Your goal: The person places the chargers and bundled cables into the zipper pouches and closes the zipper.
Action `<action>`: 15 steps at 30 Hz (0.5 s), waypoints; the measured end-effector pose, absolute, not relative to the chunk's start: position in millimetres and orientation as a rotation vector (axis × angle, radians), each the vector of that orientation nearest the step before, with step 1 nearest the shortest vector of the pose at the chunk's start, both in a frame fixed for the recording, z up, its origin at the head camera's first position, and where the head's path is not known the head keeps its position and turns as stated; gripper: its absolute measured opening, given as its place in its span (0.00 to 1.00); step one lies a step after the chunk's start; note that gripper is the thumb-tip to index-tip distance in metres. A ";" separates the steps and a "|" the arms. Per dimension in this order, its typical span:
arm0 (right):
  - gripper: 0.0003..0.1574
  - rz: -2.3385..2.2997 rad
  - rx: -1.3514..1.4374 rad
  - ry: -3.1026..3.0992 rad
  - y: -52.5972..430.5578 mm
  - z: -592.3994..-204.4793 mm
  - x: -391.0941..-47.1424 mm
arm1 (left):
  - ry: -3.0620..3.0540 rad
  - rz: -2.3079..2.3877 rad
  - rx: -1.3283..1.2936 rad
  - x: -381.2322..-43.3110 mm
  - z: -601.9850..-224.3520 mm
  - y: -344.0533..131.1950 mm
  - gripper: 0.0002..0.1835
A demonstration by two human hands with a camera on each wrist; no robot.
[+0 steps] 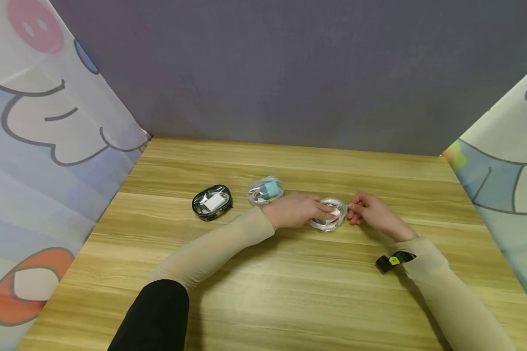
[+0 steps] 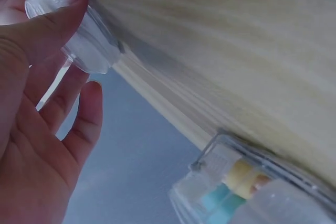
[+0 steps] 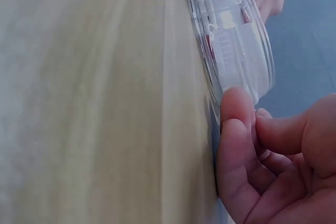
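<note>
A small oval clear pouch point(image 1: 341, 210) with white items and a bit of red inside lies on the table between my two hands. My left hand point(image 1: 295, 210) grips it from its left side, thumb on one face and fingers on the other in the left wrist view. At the pouch's right end, my right hand point(image 1: 375, 214) pinches the edge between thumb and index finger, where a zipper pull would sit; the pinched bit is mostly hidden by the fingertips. The right wrist view shows the pouch point(image 3: 236, 51) standing on the table beside those fingertips.
Left of my left hand is a second clear pouch point(image 1: 255, 192) holding a light-blue block. Farther left lies a black-rimmed pouch point(image 1: 223, 207) with a white block. A grey wall point(image 1: 281, 73) backs the wooden table point(image 1: 290, 292), and printed cloths point(image 1: 39, 195) hang at both sides.
</note>
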State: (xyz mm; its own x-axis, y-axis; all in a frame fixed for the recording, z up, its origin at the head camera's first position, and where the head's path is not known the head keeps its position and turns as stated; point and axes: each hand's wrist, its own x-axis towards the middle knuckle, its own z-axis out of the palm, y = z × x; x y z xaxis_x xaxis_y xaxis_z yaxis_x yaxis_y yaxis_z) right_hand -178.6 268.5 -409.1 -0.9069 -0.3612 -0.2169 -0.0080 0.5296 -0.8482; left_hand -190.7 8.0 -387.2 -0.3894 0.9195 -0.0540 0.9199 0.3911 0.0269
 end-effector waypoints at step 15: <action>0.10 -1.379 -0.258 2.273 273.3 -403.4 -160.9 | 2.586 0.075 1.677 -190.7 -390.9 8.0 0.33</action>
State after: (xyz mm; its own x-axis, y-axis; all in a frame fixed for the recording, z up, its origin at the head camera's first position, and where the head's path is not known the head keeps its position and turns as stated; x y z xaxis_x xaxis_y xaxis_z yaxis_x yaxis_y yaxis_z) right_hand -160.9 273.3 -403.4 -0.8737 -0.3895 -0.2913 0.0784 0.4783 -0.8747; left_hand -190.7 8.0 -390.9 -0.4070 0.9132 -0.0229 0.9103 0.4075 0.0725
